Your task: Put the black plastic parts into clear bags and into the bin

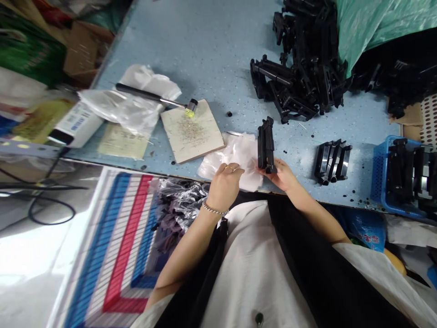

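My right hand [280, 175] grips the lower end of a long black plastic part [265, 143] and holds it upright near the table's front edge. My left hand [225, 182], with a ring and a beaded bracelet, is closed over a thin, whitish plastic bag [241, 155]. Its fingertips are curled together, and whatever is between them is too small to make out. Left of the bag lies a pale square board [201, 141] with dark specks on it. A small mallet [191, 108] with a black handle rests its head on the board's far edge.
Several black parts [297, 68] are piled at the back right beside green plastic sheeting [382, 27]. A small group of black parts [332, 161] lies right of my right hand. Further right stands a blue basket [378, 173]. A white box [80, 123] and crumpled plastic [136, 111] lie left.
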A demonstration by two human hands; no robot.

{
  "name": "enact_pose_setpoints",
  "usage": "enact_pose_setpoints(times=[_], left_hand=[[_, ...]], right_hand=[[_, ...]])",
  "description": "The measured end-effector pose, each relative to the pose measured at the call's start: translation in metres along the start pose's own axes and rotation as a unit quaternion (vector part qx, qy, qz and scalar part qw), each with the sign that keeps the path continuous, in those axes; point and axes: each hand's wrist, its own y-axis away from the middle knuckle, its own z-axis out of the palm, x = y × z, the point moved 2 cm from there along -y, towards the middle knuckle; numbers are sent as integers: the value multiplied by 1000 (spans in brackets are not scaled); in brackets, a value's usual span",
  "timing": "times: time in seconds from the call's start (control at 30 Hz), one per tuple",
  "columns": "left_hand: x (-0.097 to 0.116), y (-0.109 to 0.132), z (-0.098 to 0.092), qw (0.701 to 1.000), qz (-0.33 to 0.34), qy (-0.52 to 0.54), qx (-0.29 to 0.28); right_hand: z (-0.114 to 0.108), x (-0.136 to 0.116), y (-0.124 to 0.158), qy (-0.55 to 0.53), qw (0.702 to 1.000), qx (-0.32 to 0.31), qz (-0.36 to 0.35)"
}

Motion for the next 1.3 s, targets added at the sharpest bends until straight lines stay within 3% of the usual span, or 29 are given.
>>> enact_pose_setpoints(times=[0.07,0.13,0.23,0.3,0.4,0.53,0.77,1.03,1.17,1.3], left_hand=[[-2,0,-9,1000,-6,-14,9],[-7,-4,-11,997,-49,57,14],[-14,-11,-2,965,-137,223,7],[-16,-14,10,945,-176,276,11],[-15,-15,26,946,-193,257,27],[-13,-13,38,964,-164,205,32],[-15,-11,37,970,-164,172,42],[-14,-12,40,974,-157,154,44],[-4,-10,21,971,-150,161,89],[16,-5,-20,990,-22,72,122]], right_hand=[[-5,-1,6,-2,1000,12,-9],[-9,-5,15,6,1000,10,-14],[-11,-14,29,21,999,-2,-25],[-11,-20,33,19,999,-1,-42],[-7,-24,33,1,998,-8,-57],[0,-24,26,-19,998,-28,-49],[12,-14,7,11,999,-25,-35],[12,-15,3,15,998,-41,-38],[7,-10,-2,5,999,-15,-34],[2,-6,-5,-3,1000,15,-21]])
